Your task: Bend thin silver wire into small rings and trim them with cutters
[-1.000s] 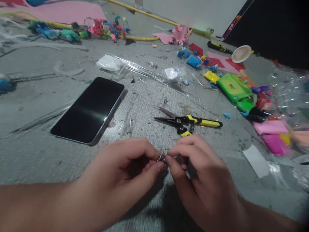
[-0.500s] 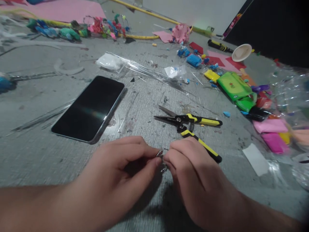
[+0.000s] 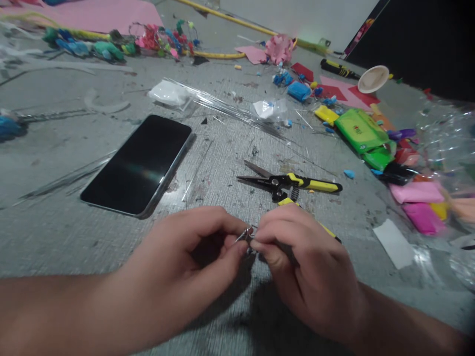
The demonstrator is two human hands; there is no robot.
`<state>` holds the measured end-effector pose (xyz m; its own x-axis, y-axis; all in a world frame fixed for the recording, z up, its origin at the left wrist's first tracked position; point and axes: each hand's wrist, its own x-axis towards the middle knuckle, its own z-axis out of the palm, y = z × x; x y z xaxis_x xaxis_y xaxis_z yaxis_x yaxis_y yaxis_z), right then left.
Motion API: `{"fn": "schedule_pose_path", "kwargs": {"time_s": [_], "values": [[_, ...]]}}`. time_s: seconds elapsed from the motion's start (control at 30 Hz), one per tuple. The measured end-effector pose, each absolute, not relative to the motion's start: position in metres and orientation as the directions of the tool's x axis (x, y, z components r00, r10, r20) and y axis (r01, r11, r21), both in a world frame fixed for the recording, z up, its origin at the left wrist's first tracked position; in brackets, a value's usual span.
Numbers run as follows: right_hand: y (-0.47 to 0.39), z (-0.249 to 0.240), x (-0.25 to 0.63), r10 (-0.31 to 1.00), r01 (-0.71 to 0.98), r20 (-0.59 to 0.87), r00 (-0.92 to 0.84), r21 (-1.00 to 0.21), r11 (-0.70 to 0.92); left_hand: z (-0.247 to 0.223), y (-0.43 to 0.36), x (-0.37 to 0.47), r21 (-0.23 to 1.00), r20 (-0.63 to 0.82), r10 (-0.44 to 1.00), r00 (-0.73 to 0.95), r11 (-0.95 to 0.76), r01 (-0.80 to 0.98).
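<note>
Between my fingertips is a small piece of twisted silvery wire (image 3: 244,234), mostly covered by the fingers. My left hand (image 3: 193,272) pinches it between thumb and forefinger. Opposite, my right hand (image 3: 304,267) closes thumb and fingers on the wire's other side. Just beyond the right hand lie spring-loaded snips (image 3: 275,183) with black and yellow handles, their blades apart; the right hand hides part of the lower handle. A smartphone (image 3: 139,165) with a dark screen rests face up beyond my left hand.
Loose straight wires (image 3: 230,111) lie farther back beside a white packet (image 3: 169,94). On the right are a green packet (image 3: 359,129), a pink packet (image 3: 417,192) and a white paper piece (image 3: 393,243). Coloured clay pieces (image 3: 107,51) line the back left.
My right hand has rolled, so its thumb now shows against the wire and it covers more of the snips' lower handle. My left hand keeps its pinch, almost in place.
</note>
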<state>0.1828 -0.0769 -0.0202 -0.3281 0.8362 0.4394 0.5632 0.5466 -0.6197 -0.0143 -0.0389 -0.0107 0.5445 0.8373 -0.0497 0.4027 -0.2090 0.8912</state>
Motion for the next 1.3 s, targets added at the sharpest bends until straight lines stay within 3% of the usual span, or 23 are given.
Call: {"fn": "schedule_pose_path", "kwargs": {"time_s": [0.23,0.4,0.53,0.73,0.87,1.07,1.3], "values": [[-0.076,-0.02,0.19,0.759,0.547,0.52,-0.392,-0.531,0.647,-0.009,-0.041,-0.012,0.953,-0.227,0.828,0.512,0.08,0.293],[-0.079,-0.018,0.191,0.669,0.557,0.553,-0.497,-0.388,0.734,-0.009,-0.04,-0.013,0.943,-0.259,0.814,0.521,0.097,0.318],[-0.083,-0.02,0.192,0.663,0.607,0.548,-0.51,-0.317,0.729,-0.007,-0.038,-0.014,0.934,-0.219,0.8,0.558,0.005,0.358],[-0.085,-0.022,0.189,0.766,0.61,0.497,-0.407,-0.477,0.633,-0.008,-0.037,-0.016,0.885,-0.061,0.782,0.62,-0.245,0.397],[-0.085,-0.019,0.183,0.806,0.621,0.5,-0.317,-0.532,0.575,-0.009,-0.038,-0.016,0.87,-0.017,0.76,0.649,-0.308,0.384],[-0.083,-0.01,0.18,0.912,0.617,0.359,-0.198,-0.678,0.401,-0.01,-0.038,-0.016,0.892,-0.053,0.776,0.628,-0.247,0.38],[-0.08,-0.019,0.182,0.917,0.57,0.379,-0.125,-0.729,0.379,-0.013,-0.037,-0.016,0.904,-0.149,0.821,0.551,-0.113,0.413]]}}
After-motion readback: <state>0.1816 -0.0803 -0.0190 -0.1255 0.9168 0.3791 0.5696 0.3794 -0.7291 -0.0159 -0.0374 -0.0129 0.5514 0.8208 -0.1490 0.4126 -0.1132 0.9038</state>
